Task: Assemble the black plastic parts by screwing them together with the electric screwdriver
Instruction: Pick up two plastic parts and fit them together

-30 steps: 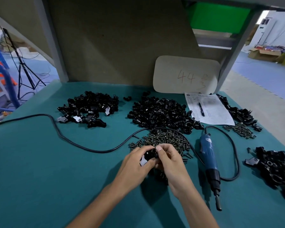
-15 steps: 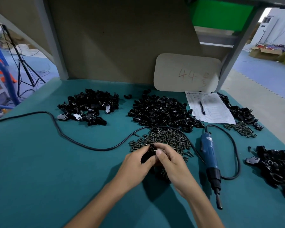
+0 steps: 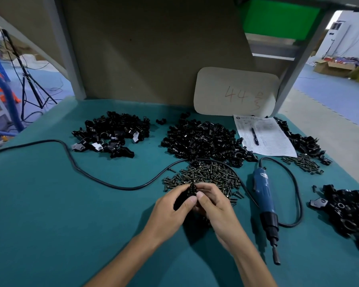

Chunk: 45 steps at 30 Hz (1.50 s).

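While the teal cloth-covered desk (image 3: pixel 50 204) carries heaps of black plastic parts (image 3: pixel 203 139) and a pile of dark metal screws (image 3: pixel 214 174), the blue electric screwdriver (image 3: pixel 264 197) lies flat to the right; left-hand grip (image 3: pixel 170 212) and right-hand grip (image 3: pixel 216 208) both pinch one small black plastic part (image 3: pixel 192 188) at that pile's near edge.

A: Is the table (image 3: pixel 50 214) looking dim?
B: Yes; daylight is glaring in at far right, the frame post (image 3: pixel 303 63) is leaning with lens distortion, and the cardboard box (image 3: pixel 332 66) is blurring.
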{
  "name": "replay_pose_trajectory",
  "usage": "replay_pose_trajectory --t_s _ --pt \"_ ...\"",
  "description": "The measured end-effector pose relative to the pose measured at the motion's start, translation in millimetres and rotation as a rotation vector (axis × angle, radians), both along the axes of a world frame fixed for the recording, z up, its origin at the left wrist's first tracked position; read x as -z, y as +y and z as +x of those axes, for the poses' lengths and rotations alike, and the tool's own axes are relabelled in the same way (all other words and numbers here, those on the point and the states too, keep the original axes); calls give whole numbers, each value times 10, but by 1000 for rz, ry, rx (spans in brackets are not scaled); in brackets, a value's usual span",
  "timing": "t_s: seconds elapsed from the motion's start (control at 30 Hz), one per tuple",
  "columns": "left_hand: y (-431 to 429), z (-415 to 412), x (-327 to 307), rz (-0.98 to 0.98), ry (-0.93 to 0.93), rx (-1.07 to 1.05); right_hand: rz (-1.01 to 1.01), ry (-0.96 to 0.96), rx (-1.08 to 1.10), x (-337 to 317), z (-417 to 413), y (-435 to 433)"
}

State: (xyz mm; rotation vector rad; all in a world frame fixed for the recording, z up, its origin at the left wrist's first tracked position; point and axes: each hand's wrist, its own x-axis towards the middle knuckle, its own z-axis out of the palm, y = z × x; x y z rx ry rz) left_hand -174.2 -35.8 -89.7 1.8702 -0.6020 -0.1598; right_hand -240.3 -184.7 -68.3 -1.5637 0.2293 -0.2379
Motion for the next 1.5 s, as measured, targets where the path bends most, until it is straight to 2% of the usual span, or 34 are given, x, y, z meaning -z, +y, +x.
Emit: replay_pose_trajectory --t_s 0.57,1.1,1.17,1.3,1.5 --pt "5 -54 -51 65 9 143 45 -3 -27 22 -21 -15" --pt "0 -81 -51 77 25 141 43 37 -82 -74 -1 -101" --pt "2 -80 -47 99 20 132 -117 61 -29 -120 58 -221" --pt "-5 -84 -33 167 24 131 -800 111 93 -199 406 -509" --pt "-1 -82 -27 184 31 130 -1375 104 -160 -134 1046 -517"
